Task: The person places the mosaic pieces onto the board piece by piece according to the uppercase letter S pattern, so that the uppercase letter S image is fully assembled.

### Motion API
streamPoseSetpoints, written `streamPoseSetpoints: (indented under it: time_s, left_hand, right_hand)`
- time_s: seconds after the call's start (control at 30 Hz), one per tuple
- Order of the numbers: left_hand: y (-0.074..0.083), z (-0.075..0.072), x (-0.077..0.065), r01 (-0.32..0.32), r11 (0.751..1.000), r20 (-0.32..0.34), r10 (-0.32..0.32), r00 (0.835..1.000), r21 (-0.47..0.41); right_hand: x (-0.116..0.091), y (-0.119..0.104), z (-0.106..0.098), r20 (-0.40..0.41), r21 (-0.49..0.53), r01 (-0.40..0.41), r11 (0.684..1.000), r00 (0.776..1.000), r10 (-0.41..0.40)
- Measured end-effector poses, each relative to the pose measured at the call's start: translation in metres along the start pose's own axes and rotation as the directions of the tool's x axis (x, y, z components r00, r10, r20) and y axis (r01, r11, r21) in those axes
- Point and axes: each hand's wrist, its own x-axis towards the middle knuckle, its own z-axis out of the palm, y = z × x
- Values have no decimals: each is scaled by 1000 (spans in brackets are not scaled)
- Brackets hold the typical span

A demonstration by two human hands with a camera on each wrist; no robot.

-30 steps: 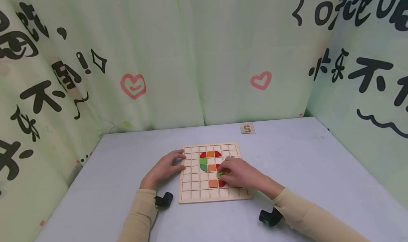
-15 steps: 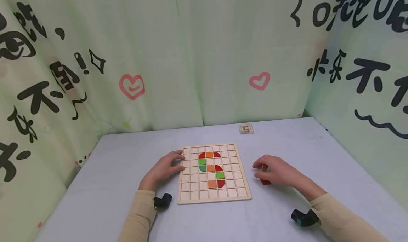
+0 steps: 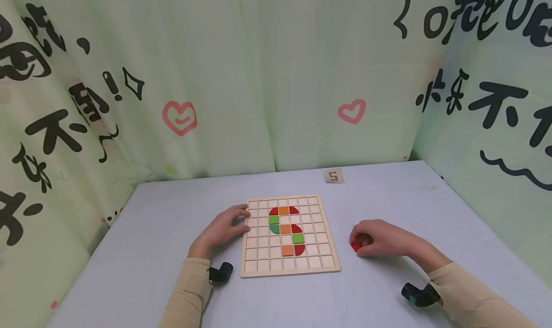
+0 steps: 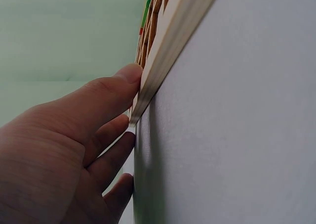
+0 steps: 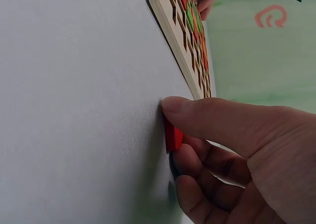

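Note:
A wooden grid board (image 3: pixel 267 265) lies on the table, with red, orange and green tiles set in its squares in an S-like shape. My left hand (image 3: pixel 222 227) rests at the board's left edge; in the left wrist view the thumb (image 4: pixel 129 74) touches the side of the frame and the fingers are fairly straight. To the right of the board, my right hand (image 3: pixel 385 239) pinches a red tile (image 5: pixel 174 137) between thumb and fingers, low over the white tabletop. Part of that tile is hidden by the thumb.
A small card (image 3: pixel 334 175) with an S pattern on a grid lies near the table's back edge. A pale green curtain (image 3: pixel 267 78) with black writing and pink hearts hangs behind and to the sides of the white table (image 3: pixel 172 222).
My right hand has moved from over the board's tiles to the right and now pinches a red tile that lay on the table. The left hand has stayed at the board's edge.

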Motion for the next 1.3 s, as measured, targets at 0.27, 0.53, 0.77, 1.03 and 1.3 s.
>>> streamPoseSetpoints:
  time_s: [0.27,0.53,0.77,1.03,1.3]
  left_hand:
    - [4,-1,-3,15,1000,2,-15,1000,-1]
    - [2,-1,-2,15,1000,-1,-15,1000,8]
    - [1,0,-2,11,1000,2,-11,1000,8]
    - [0,-1,-1,6,1000,0,-6,1000,9]
    - [1,-1,-1,15,1000,6,-15,1000,2]
  right_hand:
    - [7,2,4,-58,-42,3,999,998,-6]
    - [8,0,3,-161,-69,49,996,985,-59]
    - [10,-1,6,-189,-44,-30,999,982,21]
    - [13,1,8,-186,-54,24,998,982,-33]
    - [16,2,8,-186,-54,22,998,982,-31]
